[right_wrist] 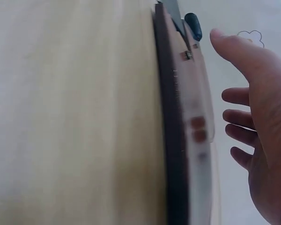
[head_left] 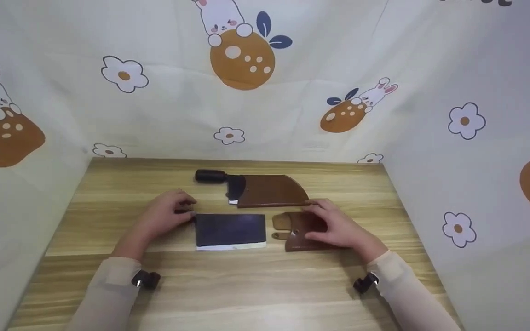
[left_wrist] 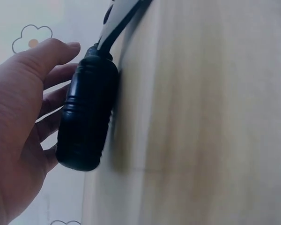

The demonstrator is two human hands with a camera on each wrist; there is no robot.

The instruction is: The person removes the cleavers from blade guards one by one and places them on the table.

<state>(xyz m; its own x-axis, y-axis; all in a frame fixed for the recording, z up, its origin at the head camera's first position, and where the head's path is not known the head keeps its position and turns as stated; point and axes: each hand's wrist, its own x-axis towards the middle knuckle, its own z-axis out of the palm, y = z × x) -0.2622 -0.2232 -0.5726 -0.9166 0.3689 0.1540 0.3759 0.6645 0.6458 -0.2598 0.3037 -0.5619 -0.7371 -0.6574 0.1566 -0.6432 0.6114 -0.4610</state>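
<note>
Sleeved forearms [head_left: 108, 287] are extended; left grip [head_left: 161, 215] is parted, unclasped, around a black handle [left_wrist: 86, 117], right grip [head_left: 339, 226] spread, empty, over a brown sheath [head_left: 298, 242].

Two cleavers [head_left: 230, 230] [head_left: 236, 186] are lying on one worktop [head_left: 237, 294], and two black handles [head_left: 210, 176] [left_wrist: 86, 112] are showing, one to each cleaver. Brown sheaths [head_left: 272, 191] [head_left: 302, 225] are also numbering two: one is covering a blade, one is lying loose. Two grips [head_left: 164, 214] [head_left: 336, 225] are showing above, both belonging to one person, along with two pale sleeves [head_left: 108, 294] [head_left: 412, 289] and two dark wrist devices [head_left: 145, 279] [head_left: 366, 282]. On the printed backdrop [head_left: 177, 110], six flowers [head_left: 124, 73] are appearing in the head view. Four brown fruits [head_left: 242, 59] are joining them (the one at the right edge is getting cut off). Three rabbits [head_left: 221, 18] are showing their faces, and five dark leaves [head_left: 263, 24] are sitting beside the fruits.
</note>
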